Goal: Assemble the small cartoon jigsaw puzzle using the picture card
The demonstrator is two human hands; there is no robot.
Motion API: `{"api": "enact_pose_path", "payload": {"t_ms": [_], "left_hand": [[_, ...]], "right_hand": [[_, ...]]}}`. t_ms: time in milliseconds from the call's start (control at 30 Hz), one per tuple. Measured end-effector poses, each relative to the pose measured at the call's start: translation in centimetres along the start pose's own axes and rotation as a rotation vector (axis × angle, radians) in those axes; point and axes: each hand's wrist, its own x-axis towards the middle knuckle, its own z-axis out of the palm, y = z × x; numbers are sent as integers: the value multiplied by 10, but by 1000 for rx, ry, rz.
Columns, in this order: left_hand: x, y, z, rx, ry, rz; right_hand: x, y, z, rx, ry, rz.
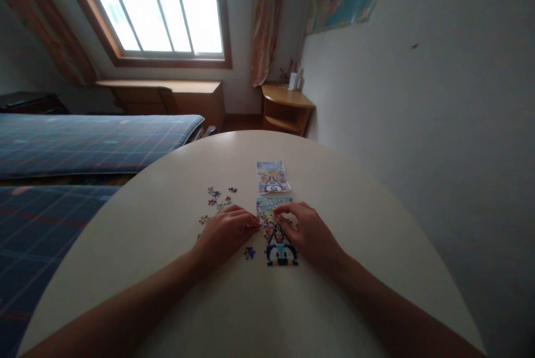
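A partly assembled jigsaw puzzle (282, 256) lies flat on the table, with a blue cartoon dog's face at its near end and lettering at its far end. My left hand (228, 230) rests at the puzzle's left edge, its fingers pressed together around what looks like a puzzle piece, mostly hidden. Over the puzzle's right side curls my right hand (307, 228), thumb and forefinger brought close at its middle; anything between them is too small to make out. One loose puzzle piece (249, 252) sits left of the dog's face.
Several loose pieces (212, 202) are scattered beyond and left of my left hand. A printed picture sheet (272, 177) with a matching design lies just past the puzzle. The round white table (334, 179) stands near a wall, with a plaid-covered bed (92, 143) to the left.
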Motion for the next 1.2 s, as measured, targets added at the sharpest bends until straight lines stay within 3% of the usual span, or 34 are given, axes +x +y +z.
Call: {"api": "enact_pose_path", "payload": {"t_ms": [300, 767, 1000, 1200], "left_hand": [[1, 0, 3, 16, -4, 68], [1, 9, -7, 42, -30, 48], [-2, 8, -15, 21, -147, 116], [-4, 8, -18, -33, -268, 253]], "right_hand": [[-1, 2, 4, -2, -65, 2], [0, 4, 3, -8, -133, -44], [0, 3, 1, -8, -149, -67], [0, 6, 1, -2, -173, -98]]}}
